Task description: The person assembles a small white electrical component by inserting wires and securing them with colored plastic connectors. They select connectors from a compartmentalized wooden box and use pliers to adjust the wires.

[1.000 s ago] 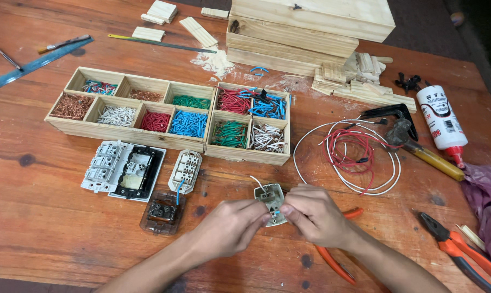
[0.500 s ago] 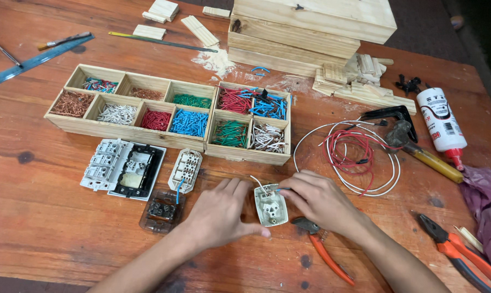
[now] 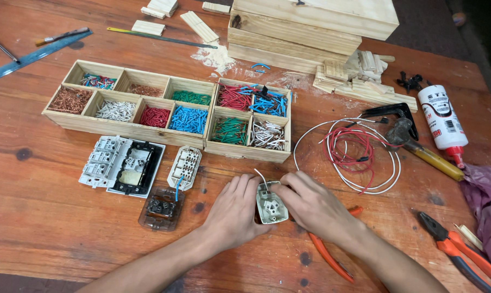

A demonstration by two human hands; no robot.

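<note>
- The left hand (image 3: 235,212) is cupping a small white socket module (image 3: 271,205) from its left side, its fingers curling against the module's edge and underside.
- The right hand (image 3: 310,205) is gripping the same module from the right, its fingers pinching the upper end, where a short white wire is sticking up.
- The module is sitting low over the wooden worktop (image 3: 33,217), near the front edge, between the two hands.
- Orange-handled pliers (image 3: 332,255) are lying on the worktop under the right wrist.
- Just left of the hands, a clear plastic cover (image 3: 161,209), a white terminal block (image 3: 184,167) and a white and black switch plate (image 3: 123,165) are lying side by side.
- Behind them, a wooden compartment tray (image 3: 169,111) is holding sorted wire offcuts in copper, white, red, blue and green.
- To the right, a coil of red and white wire (image 3: 359,154) is resting near a hammer (image 3: 419,149) and a white glue bottle (image 3: 444,122).
- Another pair of orange and black pliers (image 3: 457,249) is lying at the far right.
</note>
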